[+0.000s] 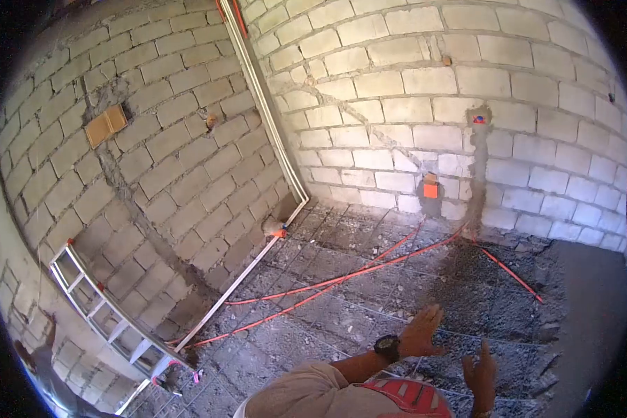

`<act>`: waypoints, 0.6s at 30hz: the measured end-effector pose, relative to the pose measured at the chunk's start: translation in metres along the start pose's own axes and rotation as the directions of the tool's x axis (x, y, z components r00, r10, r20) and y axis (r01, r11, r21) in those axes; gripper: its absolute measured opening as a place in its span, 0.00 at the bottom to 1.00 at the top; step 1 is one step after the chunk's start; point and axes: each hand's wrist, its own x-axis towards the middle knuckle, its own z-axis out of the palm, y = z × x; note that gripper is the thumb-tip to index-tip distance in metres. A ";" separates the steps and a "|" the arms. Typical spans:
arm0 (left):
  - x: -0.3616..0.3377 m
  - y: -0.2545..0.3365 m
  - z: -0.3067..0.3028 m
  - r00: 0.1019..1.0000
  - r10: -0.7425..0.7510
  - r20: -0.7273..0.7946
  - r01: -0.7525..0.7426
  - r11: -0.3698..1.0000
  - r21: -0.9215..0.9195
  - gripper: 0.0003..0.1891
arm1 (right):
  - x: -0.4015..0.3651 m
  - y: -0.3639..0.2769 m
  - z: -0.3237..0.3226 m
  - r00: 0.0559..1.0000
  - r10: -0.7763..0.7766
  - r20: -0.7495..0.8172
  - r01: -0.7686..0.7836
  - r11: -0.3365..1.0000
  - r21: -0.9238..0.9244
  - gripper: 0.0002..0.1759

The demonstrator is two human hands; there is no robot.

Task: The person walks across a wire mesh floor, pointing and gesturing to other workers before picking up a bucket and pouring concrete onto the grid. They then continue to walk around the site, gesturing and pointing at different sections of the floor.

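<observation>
My left hand (420, 332), with a dark watch (387, 347) on its wrist, reaches out over the rough rubble floor. Its fingers are stretched and nothing is in it. To its right, near the bottom of the view, my right hand (479, 370) is raised with fingers apart, also holding nothing. The two hands do not touch. Below them, the rough floor (313, 334) carries a grid of thin bars or wires. Orange conduits (369, 270) run across it, and a shorter orange conduit (512, 272) lies beyond my right hand.
An aluminium ladder (108, 313) leans at the left wall. A pale pipe (230, 292) crosses the floor to the corner. Orange electrical box (430, 190) sits in the block wall (390, 115). Smooth grey concrete (595, 306) lies right. Another person (56, 376) stands far left, one arm raised.
</observation>
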 end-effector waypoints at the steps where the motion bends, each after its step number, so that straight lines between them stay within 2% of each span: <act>1: -0.006 -0.007 -0.001 0.998 0.054 -0.017 -0.053 0.998 0.034 0.56 | -0.003 -0.032 -0.009 1.000 0.015 0.010 -0.015 1.000 0.005 0.35; 2: -0.016 -0.010 0.005 0.993 0.114 -0.021 -0.113 0.992 0.048 0.56 | -0.011 -0.072 -0.021 0.992 -0.103 -0.069 0.102 0.995 -0.015 0.35; 4: -0.015 -0.033 -0.001 0.968 0.190 -0.164 -0.185 0.982 0.048 0.54 | 0.012 -0.028 0.011 0.955 -0.244 -0.166 0.222 0.965 -0.142 0.35; 5: -0.008 -0.029 -0.014 0.990 0.094 -0.104 -0.100 0.993 -0.055 0.53 | 0.025 -0.006 0.027 0.926 -0.312 -0.213 0.268 0.940 -0.213 0.35; 6: 0.002 -0.030 -0.028 1.000 0.016 0.003 -0.015 0.989 -0.149 0.53 | 0.025 -0.024 0.018 0.999 0.008 -0.043 -0.012 0.996 -0.090 0.35; 7: 0.006 -0.035 -0.031 0.994 -0.026 0.102 0.044 0.982 -0.182 0.53 | 0.027 -0.017 0.034 0.935 -0.206 -0.290 0.199 0.978 -0.056 0.36; 9: 0.005 -0.052 -0.022 0.995 0.064 0.073 -0.047 0.977 -0.207 0.49 | 0.020 -0.038 0.026 0.992 0.050 -0.114 -0.054 0.998 -0.029 0.37; 10: 0.006 -0.055 -0.024 0.985 0.061 0.162 -0.023 0.973 -0.231 0.50 | 0.013 -0.037 0.037 0.956 -0.034 -0.292 0.019 0.998 -0.052 0.37; 12: 0.010 -0.078 -0.009 0.971 0.125 0.202 -0.098 0.985 -0.142 0.52 | 0.008 -0.042 0.053 0.939 0.126 -0.319 -0.161 0.983 -0.085 0.36; 13: 0.016 -0.084 0.002 0.951 0.193 0.244 -0.144 0.968 -0.204 0.52 | -0.005 -0.037 0.070 0.915 0.210 -0.345 -0.253 0.964 -0.085 0.36; 15: 0.011 -0.101 0.011 0.939 0.206 0.276 -0.152 0.967 -0.204 0.54 | -0.015 -0.033 0.106 0.854 0.348 -0.386 -0.401 0.914 -0.063 0.37; 18: -0.003 -0.097 0.017 0.889 0.301 0.346 -0.193 0.930 -0.311 0.55 | -0.052 -0.066 0.115 0.830 0.450 -0.328 -0.479 0.878 -0.009 0.37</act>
